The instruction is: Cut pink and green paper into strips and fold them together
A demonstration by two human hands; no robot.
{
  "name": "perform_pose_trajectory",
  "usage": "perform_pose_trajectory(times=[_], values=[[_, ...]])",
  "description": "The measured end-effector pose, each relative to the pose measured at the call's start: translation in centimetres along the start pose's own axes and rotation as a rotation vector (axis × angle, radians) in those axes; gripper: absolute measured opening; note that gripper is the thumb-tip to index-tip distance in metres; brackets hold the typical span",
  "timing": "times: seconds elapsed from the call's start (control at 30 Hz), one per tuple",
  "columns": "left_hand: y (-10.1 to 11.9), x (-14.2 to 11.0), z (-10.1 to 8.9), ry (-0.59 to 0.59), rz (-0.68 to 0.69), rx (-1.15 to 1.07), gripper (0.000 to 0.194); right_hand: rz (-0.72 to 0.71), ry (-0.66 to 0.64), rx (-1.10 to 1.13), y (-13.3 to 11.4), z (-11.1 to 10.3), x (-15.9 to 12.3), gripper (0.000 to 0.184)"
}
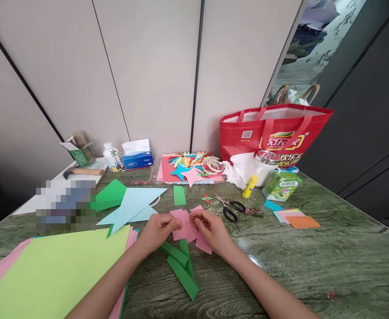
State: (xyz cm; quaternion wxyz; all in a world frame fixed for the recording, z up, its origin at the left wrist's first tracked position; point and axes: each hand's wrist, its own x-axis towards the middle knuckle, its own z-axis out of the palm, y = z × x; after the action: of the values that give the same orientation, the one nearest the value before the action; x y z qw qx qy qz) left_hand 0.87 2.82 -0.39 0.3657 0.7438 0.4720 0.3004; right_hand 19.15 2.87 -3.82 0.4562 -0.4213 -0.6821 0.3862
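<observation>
Both my hands meet over a small pink paper piece (182, 225) near the middle of the green table (313, 266). My left hand (157, 230) pinches its left edge with curled fingers. My right hand (210, 228) pinches its right side, fingers closed on the paper. More pink paper (203, 243) lies under my right hand. Several dark green paper strips (181, 268) lie just in front of my hands.
A stack of light green and pink sheets (55, 274) fills the near left. Light blue and green triangles (131, 204) lie behind it. Black scissors (230, 208), a yellow glue stick (250, 186), a red bag (274, 133), a tissue box (137, 158) and colourful paper stars (190, 166) stand farther back.
</observation>
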Motion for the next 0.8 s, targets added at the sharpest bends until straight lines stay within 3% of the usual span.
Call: perform_pose_trajectory(times=[0.17,0.37,0.57,0.8], values=[[-2.1,0.3,0.5,0.169,0.168,0.243,0.023,-0.071,-0.025,-0.084,0.2,0.0,-0.1,0.029],[-4.0,1.0,0.7,0.049,0.193,0.466,0.038,-0.287,-0.146,-0.284,0.7,0.4,-0.6,0.052],[-4.5,1.4,0.8,-0.04,0.239,0.595,0.045,-0.333,-0.231,-0.398,0.8,1.0,-1.0,0.051],[-5.2,1.6,0.9,0.164,0.199,0.667,0.035,-0.294,-0.153,-0.388,0.6,0.9,-0.8,0.046]])
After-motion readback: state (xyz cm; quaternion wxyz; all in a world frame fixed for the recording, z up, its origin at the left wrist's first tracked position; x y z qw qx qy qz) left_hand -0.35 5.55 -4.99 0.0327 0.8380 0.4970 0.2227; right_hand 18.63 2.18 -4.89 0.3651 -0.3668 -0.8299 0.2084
